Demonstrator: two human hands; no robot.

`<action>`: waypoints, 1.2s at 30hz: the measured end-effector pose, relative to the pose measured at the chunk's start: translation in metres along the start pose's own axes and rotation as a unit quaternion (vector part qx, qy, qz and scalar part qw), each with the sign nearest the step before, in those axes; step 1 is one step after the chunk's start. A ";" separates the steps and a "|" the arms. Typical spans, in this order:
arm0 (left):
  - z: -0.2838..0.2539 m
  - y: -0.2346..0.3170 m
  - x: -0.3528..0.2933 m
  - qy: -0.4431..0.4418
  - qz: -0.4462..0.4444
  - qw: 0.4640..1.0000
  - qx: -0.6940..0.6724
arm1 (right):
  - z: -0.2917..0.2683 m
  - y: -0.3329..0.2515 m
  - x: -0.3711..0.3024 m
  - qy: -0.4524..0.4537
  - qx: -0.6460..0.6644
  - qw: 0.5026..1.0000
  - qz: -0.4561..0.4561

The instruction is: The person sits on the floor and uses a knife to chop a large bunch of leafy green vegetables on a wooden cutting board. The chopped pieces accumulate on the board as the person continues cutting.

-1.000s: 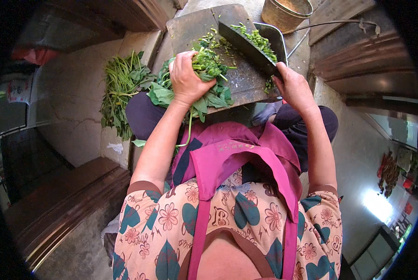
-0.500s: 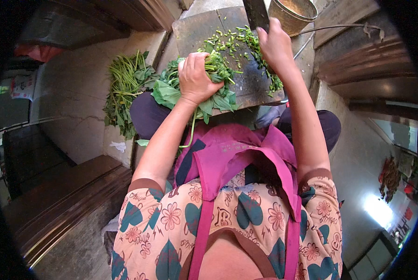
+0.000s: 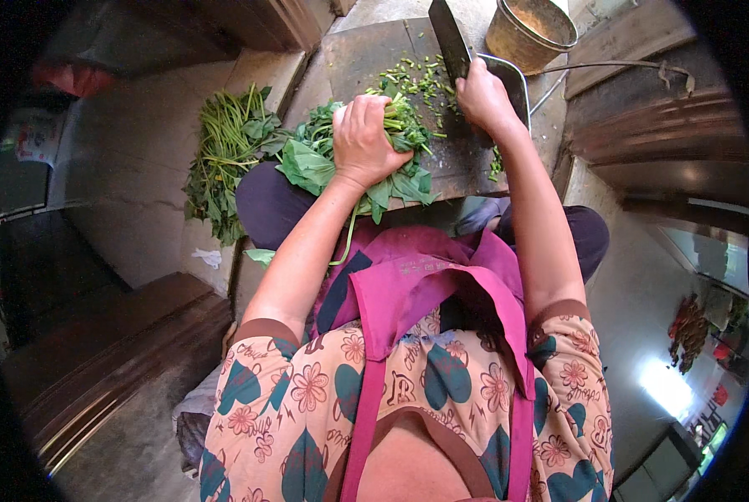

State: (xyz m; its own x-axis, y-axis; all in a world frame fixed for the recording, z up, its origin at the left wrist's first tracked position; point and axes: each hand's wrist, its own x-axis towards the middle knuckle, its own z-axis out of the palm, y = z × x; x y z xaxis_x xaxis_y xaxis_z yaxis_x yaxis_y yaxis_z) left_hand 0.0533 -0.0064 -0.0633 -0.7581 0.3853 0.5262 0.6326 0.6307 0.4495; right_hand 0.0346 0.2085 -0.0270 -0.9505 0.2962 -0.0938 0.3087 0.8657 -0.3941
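My left hand (image 3: 363, 144) is wrapped over a bunch of leafy greens (image 3: 309, 166), pressing it on the dark wooden chopping board (image 3: 358, 60). The cut stem ends face right, and broad leaves droop over the board's near edge. In my right hand (image 3: 485, 94), toward the board's right side, is a cleaver (image 3: 450, 38), its dark blade standing up and pointing away from me. Short chopped green stems (image 3: 423, 77) lie scattered between the bunch and the cleaver. My right hand and forearm hide part of the board's right edge.
Left of the board, a heap of long-stemmed greens (image 3: 228, 125) lies on the ledge. A metal container's rim (image 3: 521, 77) shows beyond the right hand, with a worn bucket (image 3: 505, 42) farther back. A thin rod (image 3: 617, 64) reaches out to the right.
My right hand and the cleaver have come nearer to me and slightly left. Fewer chopped stems show along the board's right side, and a metal rim has come into sight there.
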 end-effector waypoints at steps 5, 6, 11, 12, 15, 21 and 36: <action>0.000 -0.002 -0.004 0.036 -0.002 0.999 -0.018 | -0.005 -0.005 -0.043 0.054 0.002 0.998 -0.045; 0.000 -0.003 -0.005 0.044 -0.001 0.999 -0.023 | -0.005 -0.016 -0.049 0.054 0.017 0.997 -0.054; 0.003 -0.006 -0.003 0.057 0.014 0.998 -0.015 | 0.015 -0.050 -0.047 -0.083 0.043 0.991 -0.098; 0.002 -0.006 -0.004 0.053 0.009 0.999 -0.011 | 0.020 -0.047 -0.048 -0.080 0.083 0.990 -0.078; 0.003 -0.005 -0.005 0.040 0.007 0.999 -0.015 | 0.022 -0.029 -0.048 -0.019 0.103 0.994 -0.019; 0.000 -0.001 -0.004 0.037 0.007 0.999 -0.011 | 0.011 0.007 -0.074 0.040 0.086 0.994 0.059; 0.004 -0.002 -0.004 0.024 0.004 1.000 0.002 | 0.007 -0.025 -0.044 0.019 0.069 0.997 0.029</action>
State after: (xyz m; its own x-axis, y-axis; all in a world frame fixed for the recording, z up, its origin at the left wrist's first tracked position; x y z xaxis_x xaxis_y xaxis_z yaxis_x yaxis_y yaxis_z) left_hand 0.0547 -0.0066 -0.0688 -0.7445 0.3570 0.5642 0.6375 0.6310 0.4420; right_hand 0.0688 0.1712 -0.0193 -0.9287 0.3608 -0.0863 0.3520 0.7839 -0.5114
